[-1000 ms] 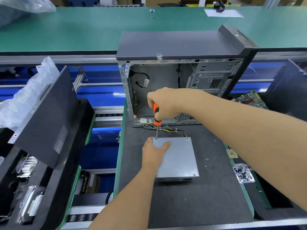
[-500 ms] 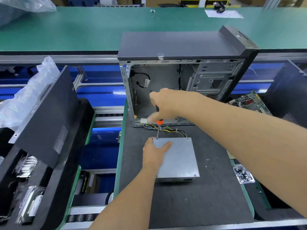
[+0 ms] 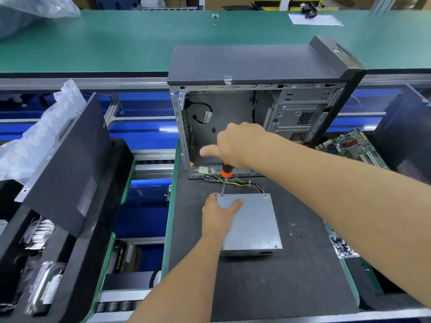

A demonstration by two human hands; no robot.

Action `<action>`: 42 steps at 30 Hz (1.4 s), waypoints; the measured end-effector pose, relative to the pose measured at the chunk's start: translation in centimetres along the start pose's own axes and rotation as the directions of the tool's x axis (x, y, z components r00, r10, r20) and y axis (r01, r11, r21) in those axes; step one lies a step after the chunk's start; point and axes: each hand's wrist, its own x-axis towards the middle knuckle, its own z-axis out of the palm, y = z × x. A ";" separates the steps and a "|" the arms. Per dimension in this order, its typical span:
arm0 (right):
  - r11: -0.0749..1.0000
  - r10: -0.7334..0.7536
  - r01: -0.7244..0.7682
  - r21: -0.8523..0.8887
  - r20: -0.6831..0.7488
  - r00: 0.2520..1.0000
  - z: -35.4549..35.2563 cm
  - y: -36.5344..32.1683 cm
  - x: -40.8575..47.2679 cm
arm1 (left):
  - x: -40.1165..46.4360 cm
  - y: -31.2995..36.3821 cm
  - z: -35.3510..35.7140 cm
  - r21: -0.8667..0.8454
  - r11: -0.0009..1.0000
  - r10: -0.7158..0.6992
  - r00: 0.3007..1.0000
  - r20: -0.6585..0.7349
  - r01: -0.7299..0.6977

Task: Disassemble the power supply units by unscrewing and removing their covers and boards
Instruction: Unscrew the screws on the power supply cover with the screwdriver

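In the head view, a grey power supply unit is seen lying flat on the dark worktop, near the open computer case. Its far left corner is held by the left hand, with the thumb laid on the cover. The orange-and-black screwdriver is gripped by the right hand, just above that corner; the tip is set on the corner screw. Yellow and black cables run from the unit into the case. Compared with half a second ago, the thumb of the right hand is now stretched out to the left, and more of the handle is shown.
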 end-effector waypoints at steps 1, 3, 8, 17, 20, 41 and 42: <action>1.000 -0.011 0.010 -0.017 -0.028 1.000 0.0 -0.1 0.0 | 0.0 0.0 0.0 0.001 1.000 0.000 1.000 -0.001 0.000; 0.997 -0.058 0.060 0.050 -0.056 0.997 0.1 -0.1 0.0 | 0.0 0.0 0.0 0.004 1.000 0.000 1.000 0.000 0.000; 0.960 -0.138 0.127 0.251 0.027 0.990 0.2 0.6 0.0 | 0.0 -0.1 0.0 0.005 1.000 0.005 1.000 0.001 -0.005; 0.998 -0.055 0.054 -0.017 -0.057 0.997 0.6 0.7 -0.3 | 0.1 -0.1 0.0 0.038 0.999 0.013 1.000 -0.015 -0.012; 0.958 -0.161 0.166 0.235 -0.037 0.986 0.5 1.0 -0.1 | 0.0 -0.1 0.0 0.035 0.999 0.012 1.000 -0.014 -0.012; 0.997 0.021 -0.023 -0.073 -0.019 1.000 -0.5 0.2 -0.8 | 0.0 0.0 0.0 0.050 0.998 0.028 0.999 -0.020 -0.027; 1.000 0.003 -0.003 0.007 -0.010 1.000 -0.4 0.4 -0.8 | -0.1 0.0 -0.1 0.051 0.998 0.027 0.999 -0.021 -0.025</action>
